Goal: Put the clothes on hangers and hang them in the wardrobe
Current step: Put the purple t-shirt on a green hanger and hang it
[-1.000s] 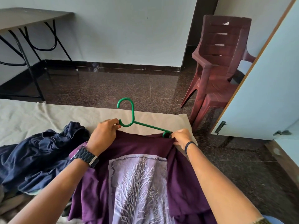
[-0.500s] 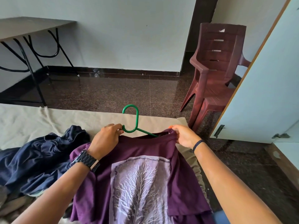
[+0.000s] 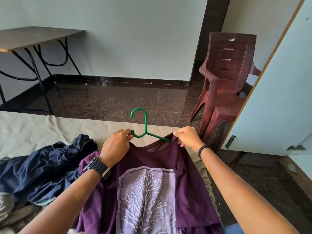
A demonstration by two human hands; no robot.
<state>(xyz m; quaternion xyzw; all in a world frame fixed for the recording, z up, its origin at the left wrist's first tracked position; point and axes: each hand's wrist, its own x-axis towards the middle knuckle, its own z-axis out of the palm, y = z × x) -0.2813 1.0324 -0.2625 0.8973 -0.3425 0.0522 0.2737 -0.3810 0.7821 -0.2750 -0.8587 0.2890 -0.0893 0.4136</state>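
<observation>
Two hands on one job: left hand [image 3: 116, 146] pinches the small loop at the base of the green hanger [image 3: 145, 130], fingers curled tight round it; right hand [image 3: 185, 136] pinches the neck edge of the purple t-shirt [image 3: 152, 179], fabric bunched between thumb and fingers. Shirt lies print-up on the beige sheet [image 3: 42, 130], below both grips. Hanger's right arm runs under the collar by the right hand; left arm not visible, prob. inside the shirt, can't confirm. Hook stands upright beyond the left grip.

Risks, as I judge them:
- Collar stretched over the arm tip: cloth may snag.
- Shoulder seated one side only, so shirt could slide off when lifted.
- Navy garment [image 3: 42, 166] touching shirt, left of left wrist; may drag along w/ the lift.
- Wardrobe door [image 3: 278, 98] open, right of right hand; hook could knock its edge on the way in.
</observation>
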